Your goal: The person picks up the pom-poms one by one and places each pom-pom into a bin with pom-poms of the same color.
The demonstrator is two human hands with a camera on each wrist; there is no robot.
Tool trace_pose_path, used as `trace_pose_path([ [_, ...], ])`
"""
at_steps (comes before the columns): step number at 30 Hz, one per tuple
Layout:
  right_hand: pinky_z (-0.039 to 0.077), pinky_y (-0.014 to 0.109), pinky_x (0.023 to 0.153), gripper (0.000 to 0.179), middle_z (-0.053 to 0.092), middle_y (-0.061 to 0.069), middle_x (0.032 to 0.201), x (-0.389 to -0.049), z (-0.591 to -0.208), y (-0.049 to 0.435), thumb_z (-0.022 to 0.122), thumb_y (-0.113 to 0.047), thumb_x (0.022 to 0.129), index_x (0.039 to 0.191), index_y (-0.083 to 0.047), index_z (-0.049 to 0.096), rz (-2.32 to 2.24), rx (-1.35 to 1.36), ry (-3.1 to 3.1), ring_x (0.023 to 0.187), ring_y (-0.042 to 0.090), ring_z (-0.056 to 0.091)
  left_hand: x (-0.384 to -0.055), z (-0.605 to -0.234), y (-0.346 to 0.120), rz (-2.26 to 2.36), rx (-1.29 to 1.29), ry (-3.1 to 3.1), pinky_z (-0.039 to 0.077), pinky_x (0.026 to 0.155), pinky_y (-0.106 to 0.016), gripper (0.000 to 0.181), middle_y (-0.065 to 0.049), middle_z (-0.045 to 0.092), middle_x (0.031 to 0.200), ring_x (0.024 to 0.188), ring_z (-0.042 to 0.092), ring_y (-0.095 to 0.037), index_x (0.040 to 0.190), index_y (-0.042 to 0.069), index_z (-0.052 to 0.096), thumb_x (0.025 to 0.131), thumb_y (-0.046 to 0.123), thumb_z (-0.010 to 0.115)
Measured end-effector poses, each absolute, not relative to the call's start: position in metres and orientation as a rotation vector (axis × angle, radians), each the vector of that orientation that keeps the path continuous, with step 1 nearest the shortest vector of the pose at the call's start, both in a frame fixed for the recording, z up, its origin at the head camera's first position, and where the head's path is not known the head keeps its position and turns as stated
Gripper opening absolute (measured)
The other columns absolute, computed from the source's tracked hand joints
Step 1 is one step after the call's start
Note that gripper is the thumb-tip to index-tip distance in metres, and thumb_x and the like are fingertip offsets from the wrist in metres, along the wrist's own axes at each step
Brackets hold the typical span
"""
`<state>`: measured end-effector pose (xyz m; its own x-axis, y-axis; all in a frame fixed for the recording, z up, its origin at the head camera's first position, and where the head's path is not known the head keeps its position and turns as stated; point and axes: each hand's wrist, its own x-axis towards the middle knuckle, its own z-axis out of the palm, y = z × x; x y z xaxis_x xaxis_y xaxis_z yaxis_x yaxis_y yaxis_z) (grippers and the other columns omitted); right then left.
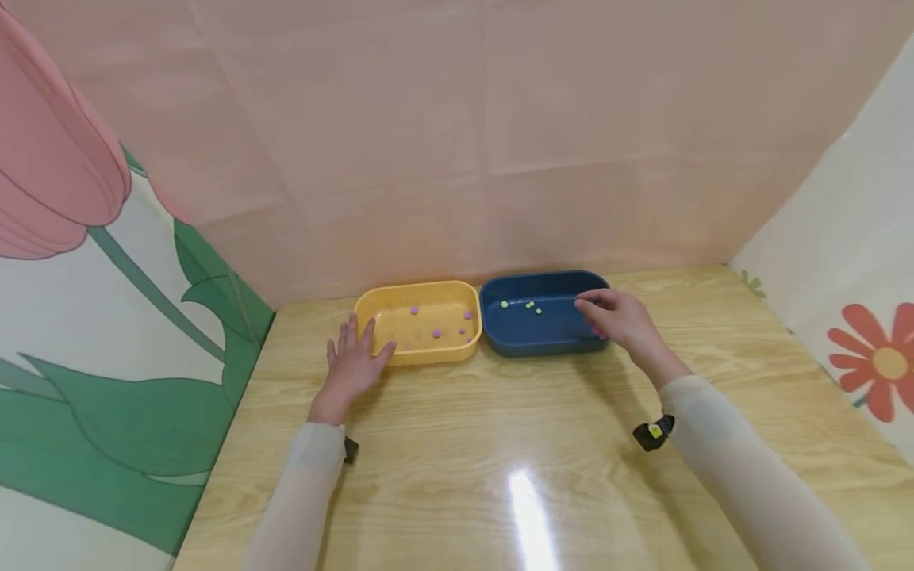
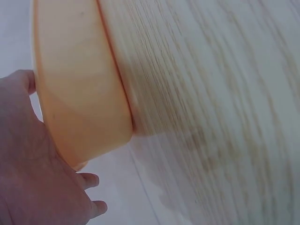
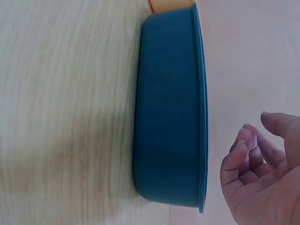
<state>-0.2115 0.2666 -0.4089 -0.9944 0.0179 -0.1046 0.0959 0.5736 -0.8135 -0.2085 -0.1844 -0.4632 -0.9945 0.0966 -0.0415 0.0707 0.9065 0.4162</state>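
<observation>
A yellow tray point(image 1: 417, 358) and a dark blue tray point(image 1: 543, 349) stand side by side, ends touching, at the back of the table. Several small purple balls point(image 1: 437, 334) lie scattered in the yellow tray; several small light green balls point(image 1: 504, 304) lie in the left half of the blue one. With fingers spread, my left hand point(image 1: 353, 369) rests at the left end of the yellow tray, over its rim. Above the right end of the blue tray hovers my right hand point(image 1: 620, 317), fingers loosely bent. The right wrist view shows its thumb apart from the fingertips and nothing visible between them.
The wood-grain table point(image 1: 464, 444) extends in front of both trays. Close behind them rises a pink cloth backdrop point(image 1: 428, 159). Flower-printed panels stand left and right, with a red flower point(image 1: 889, 363) on the right one. A small black camera point(image 1: 651, 434) sits at my right wrist.
</observation>
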Motion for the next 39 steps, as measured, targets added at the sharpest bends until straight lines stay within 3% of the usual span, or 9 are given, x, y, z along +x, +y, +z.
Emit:
trace_pose_path([
  [11,0.053,0.031,0.062,0.053,0.061,0.015,0.095,-0.201,-0.412,0.277,0.055,-0.052,0.088,0.126,-0.015,0.056,-1.482,0.101,2.710,0.078,0.034,0.061,-0.208,-0.466,-0.187,0.646,0.126,3.017,-0.008,0.108,-0.060,0.077,-0.014,-0.012,0.156,0.142,-0.008,-0.037,0.151,0.021,0.009,0.091,0.066,0.026],
  [21,0.052,0.029,0.060,0.051,0.061,0.020,0.098,-0.189,-0.413,0.282,0.054,-0.051,0.089,0.124,-0.013,0.056,-1.496,0.067,2.688,0.066,0.016,0.060,-0.208,-0.470,-0.187,0.631,0.111,3.007,-0.007,0.109,-0.060,0.083,-0.013,-0.013,0.156,0.142,-0.007,-0.037,0.151,0.021,0.009,0.088,0.072,0.021],
  [27,0.052,0.032,0.063,0.055,0.063,0.018,0.099,-0.184,-0.415,0.285,0.054,-0.056,0.087,0.124,-0.015,0.056,-1.502,0.094,2.700,0.070,0.018,0.062,-0.209,-0.469,-0.188,0.658,0.117,3.005,-0.009,0.108,-0.060,0.077,-0.010,-0.016,0.156,0.142,-0.009,-0.036,0.152,0.020,0.009,0.092,0.066,0.027],
  [35,0.053,0.034,0.066,0.054,0.064,0.019,0.098,-0.181,-0.412,0.290,0.053,-0.054,0.088,0.123,-0.014,0.057,-1.504,0.108,2.712,0.073,0.020,0.062,-0.209,-0.465,-0.186,0.666,0.114,3.006,-0.008,0.108,-0.060,0.080,-0.010,-0.016,0.155,0.142,-0.010,-0.035,0.152,0.020,0.009,0.090,0.069,0.024],
  [39,0.052,0.031,0.063,0.053,0.064,0.013,0.092,-0.180,-0.414,0.288,0.053,-0.052,0.089,0.124,-0.012,0.056,-1.493,0.097,2.708,0.073,0.022,0.061,-0.208,-0.463,-0.186,0.690,0.112,2.995,-0.009,0.109,-0.059,0.080,-0.007,-0.018,0.155,0.142,-0.013,-0.033,0.151,0.021,0.009,0.090,0.070,0.025],
])
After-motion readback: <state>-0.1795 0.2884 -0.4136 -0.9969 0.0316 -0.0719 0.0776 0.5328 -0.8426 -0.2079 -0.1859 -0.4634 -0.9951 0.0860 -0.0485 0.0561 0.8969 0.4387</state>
